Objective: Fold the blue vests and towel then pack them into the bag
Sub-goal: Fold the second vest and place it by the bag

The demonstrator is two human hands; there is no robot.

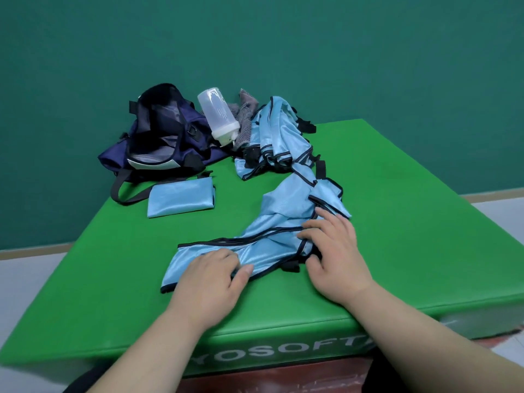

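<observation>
At six o'clock on the tabletop (pixel 397 222), the left hand (pixel 209 276) lay on a crumpled vest (pixel 283 211), its fingers bent, grip unclear. The right hand (pixel 334 256) spread its fingers flat on it, probably smoothing it for folding. A folded vest (pixel 180 197) waited at ten o'clock beside the bag (pixel 158 137).

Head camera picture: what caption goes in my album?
The left hand and right hand touch a blue vest on a green mat, near a folded vest and bag.

Even, bright, diffuse light left only faint shadows beneath the hands, while wide-angle distortion bowed the frame edges and detail was slightly soft.
</observation>
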